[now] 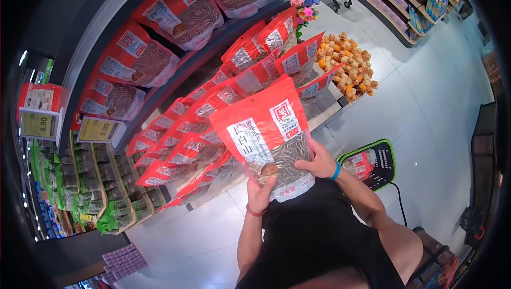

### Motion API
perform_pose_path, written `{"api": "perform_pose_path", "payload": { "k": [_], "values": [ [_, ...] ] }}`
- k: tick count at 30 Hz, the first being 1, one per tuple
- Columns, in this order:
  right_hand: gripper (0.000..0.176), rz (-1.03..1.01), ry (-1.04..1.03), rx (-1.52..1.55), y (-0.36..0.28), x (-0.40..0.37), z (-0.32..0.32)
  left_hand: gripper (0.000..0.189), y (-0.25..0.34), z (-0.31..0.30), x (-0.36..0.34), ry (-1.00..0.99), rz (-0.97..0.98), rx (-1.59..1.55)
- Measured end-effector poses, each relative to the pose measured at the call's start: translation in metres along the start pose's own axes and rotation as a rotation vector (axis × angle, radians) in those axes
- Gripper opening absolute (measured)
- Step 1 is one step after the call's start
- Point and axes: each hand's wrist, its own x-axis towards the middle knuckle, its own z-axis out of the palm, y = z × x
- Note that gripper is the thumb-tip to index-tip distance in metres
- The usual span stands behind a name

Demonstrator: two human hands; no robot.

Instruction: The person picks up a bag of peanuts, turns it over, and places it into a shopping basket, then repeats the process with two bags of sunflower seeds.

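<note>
Left hand (260, 193), right hand (320, 162): fingers clamped on bag (263, 132), lower edge. Shelf bags (186, 140) beyond fingers; basket (379, 165) right of right fingers.

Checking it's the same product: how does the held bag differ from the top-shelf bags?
The held bag is gripped at its lower end by the left hand and right hand; the top-shelf bags lie untouched. The held bag is single; the top-shelf bags sit side by side in a row. Both are red with a white label and a clear window of seeds.
</note>
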Motion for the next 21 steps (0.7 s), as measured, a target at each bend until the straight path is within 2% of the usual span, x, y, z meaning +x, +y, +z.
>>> {"api": "perform_pose_path", "payload": {
  "k": [2, 6, 9, 12, 13, 14, 15, 17, 19, 20, 21],
  "values": [
    [0.07, -0.03, 0.06, 0.022, 0.002, 0.0, 0.005, 0.055, 0.002, -0.005, -0.002, -0.031, -0.021, 0.112],
    [0.07, 0.018, 0.004, -0.04, 0.01, 0.006, -0.002, 0.048, 0.011, 0.012, -0.008, 0.062, -0.01, 0.035],
    [0.068, -0.033, -0.035, -0.074, 0.013, 0.014, -0.001, 0.052, 0.01, 0.014, -0.018, 0.132, -0.049, 0.021],
    [0.063, -0.022, -0.023, -0.15, 0.032, 0.016, 0.003, 0.061, 0.017, 0.018, -0.024, 0.222, 0.037, 0.114],
    [0.055, -0.039, 0.02, -0.102, 0.039, 0.017, 0.009, 0.061, 0.02, 0.019, -0.026, 0.228, 0.043, 0.112],
    [0.048, -0.054, 0.061, -0.052, 0.044, 0.019, 0.013, 0.061, 0.025, 0.022, -0.031, 0.17, 0.045, 0.12],
    [0.048, -0.056, 0.049, -0.054, 0.047, 0.021, 0.014, 0.061, 0.03, 0.024, -0.034, 0.113, 0.049, 0.128],
    [0.037, 0.13, 0.13, -0.053, 0.051, 0.025, 0.013, 0.065, 0.038, 0.025, -0.042, 0.084, 0.021, 0.188],
    [0.042, 0.108, 0.053, -0.097, 0.054, 0.029, 0.004, 0.066, 0.046, 0.026, -0.046, -0.111, 0.138, 0.563],
    [0.046, 0.105, 0.026, -0.011, 0.056, 0.03, 0.0, 0.074, 0.047, 0.028, -0.043, -0.116, 0.227, 0.558],
    [0.049, 0.106, 0.005, 0.076, 0.056, 0.03, -0.002, 0.074, 0.048, 0.028, -0.04, -0.111, 0.228, 0.558]
  ]
}}
